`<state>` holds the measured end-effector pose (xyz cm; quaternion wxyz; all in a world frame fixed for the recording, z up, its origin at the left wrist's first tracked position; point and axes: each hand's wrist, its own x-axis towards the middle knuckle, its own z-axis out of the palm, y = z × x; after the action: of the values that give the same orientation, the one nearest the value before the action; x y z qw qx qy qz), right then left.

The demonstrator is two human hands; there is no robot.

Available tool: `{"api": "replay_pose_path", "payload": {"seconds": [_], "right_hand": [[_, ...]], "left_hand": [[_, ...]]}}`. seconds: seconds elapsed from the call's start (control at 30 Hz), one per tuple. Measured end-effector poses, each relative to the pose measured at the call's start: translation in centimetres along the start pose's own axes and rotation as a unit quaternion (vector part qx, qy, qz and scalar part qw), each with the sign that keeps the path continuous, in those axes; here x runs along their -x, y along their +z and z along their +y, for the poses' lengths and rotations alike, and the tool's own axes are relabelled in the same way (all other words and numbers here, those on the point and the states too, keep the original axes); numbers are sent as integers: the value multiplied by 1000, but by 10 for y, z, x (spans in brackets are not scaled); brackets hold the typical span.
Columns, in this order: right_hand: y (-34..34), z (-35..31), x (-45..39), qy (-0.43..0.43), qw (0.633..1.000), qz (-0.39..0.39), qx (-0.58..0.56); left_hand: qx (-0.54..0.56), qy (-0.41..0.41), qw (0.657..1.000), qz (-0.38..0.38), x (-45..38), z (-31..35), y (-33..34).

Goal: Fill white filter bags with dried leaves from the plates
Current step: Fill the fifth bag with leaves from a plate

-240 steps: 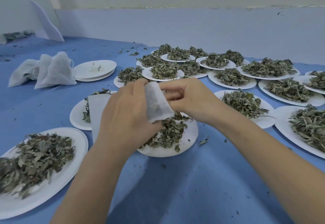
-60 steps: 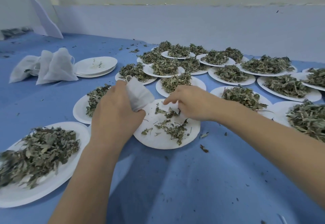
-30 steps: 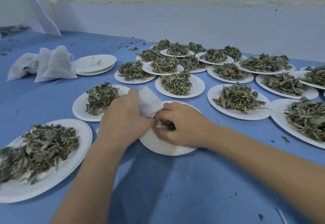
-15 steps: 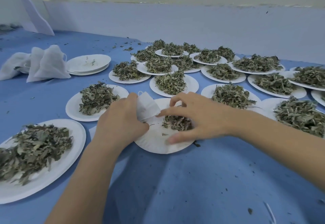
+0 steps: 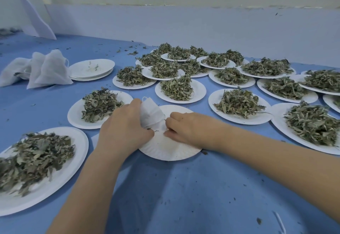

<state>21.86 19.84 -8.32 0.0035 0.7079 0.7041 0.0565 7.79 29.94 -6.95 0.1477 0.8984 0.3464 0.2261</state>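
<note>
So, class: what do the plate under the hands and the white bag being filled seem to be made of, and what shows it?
Plate: probably pressed paper, matte white; its rim is finely fluted and shows no shine.
Bag: seemingly thin non-woven filter fabric, matte and soft; it crumples in the left hand and has a string loop on top.

The white filter bag [image 5: 151, 113] stands bulging between the two hands, gripped by the left hand [image 5: 123, 130] with its mouth turned toward the right hand [image 5: 185, 129], over a nearly bare white paper plate [image 5: 171, 149] beneath both hands. Other plates heaped with dried leaves [image 5: 239, 103] spread beyond and to both sides. Filled bags [image 5: 49, 70] lie far left of the left hand.
</note>
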Motion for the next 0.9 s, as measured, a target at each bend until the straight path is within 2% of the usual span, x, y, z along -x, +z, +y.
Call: {"api": "replay_pose_path", "payload": {"seconds": [0.07,0.13,0.17,0.23,0.27,0.33,0.47,0.6,0.7,0.8,0.9], "right_hand": [[-1,-3,-2,6,1000,-4,-6],[-10,1,1,33,993,15,-115],[-17,4,2,51,981,48,-182],[-34,13,2,99,933,114,-326],[-43,16,0,113,912,122,-375],[-60,16,-8,115,903,91,-404],[-82,14,-30,108,901,-20,-421],[-90,14,-43,171,878,-68,-442],[-89,15,-48,212,851,-137,-460],[-88,19,-51,225,800,-213,-514],[-86,23,-47,248,700,-251,-621]], "left_hand": [[1,0,1000,1,1,1,-1],[7,1,1000,-1,3,1,-3],[13,5,1000,-2,4,2,-4],[29,18,999,2,5,5,-5],[42,23,999,3,6,6,-6],[75,32,997,-1,8,10,-6],[125,29,992,2,10,17,-4],[146,-21,989,17,10,21,-2],[155,-55,986,2,9,22,-1],[130,-56,989,-45,8,21,0],[113,-47,990,-66,8,19,1]]}}
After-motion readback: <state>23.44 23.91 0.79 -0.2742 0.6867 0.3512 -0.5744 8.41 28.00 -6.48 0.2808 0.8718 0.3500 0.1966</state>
